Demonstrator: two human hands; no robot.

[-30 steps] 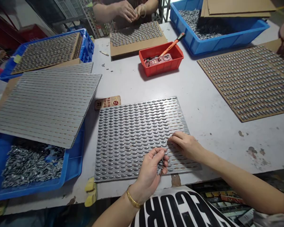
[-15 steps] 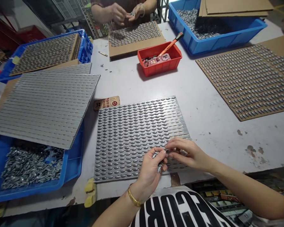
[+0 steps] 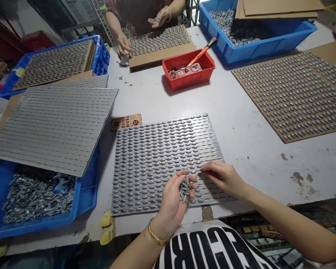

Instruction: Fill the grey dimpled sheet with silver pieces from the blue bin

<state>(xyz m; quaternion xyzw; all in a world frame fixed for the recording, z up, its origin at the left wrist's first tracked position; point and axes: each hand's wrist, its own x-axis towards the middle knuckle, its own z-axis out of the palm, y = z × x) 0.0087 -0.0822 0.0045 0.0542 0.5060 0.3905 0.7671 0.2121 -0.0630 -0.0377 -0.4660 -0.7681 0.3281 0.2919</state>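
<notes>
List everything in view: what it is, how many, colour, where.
table: one, white, under everything.
crates: three, blue, left front, left rear, far right.
metal pieces: many, grey, heaped in left front and far right crates.
studded boards: four, brown and grey, front, right, far, left rear.
ridged board: one, grey, over the left front crate.
tray: one, red, mid-table, holding an orange-handled tool.
tag: one, tan, left of the front board.
co-worker's hands: two, far side.
left hand: one, cupping metal pieces, gold bangle.
right hand: one, fingers over the front board.
</notes>
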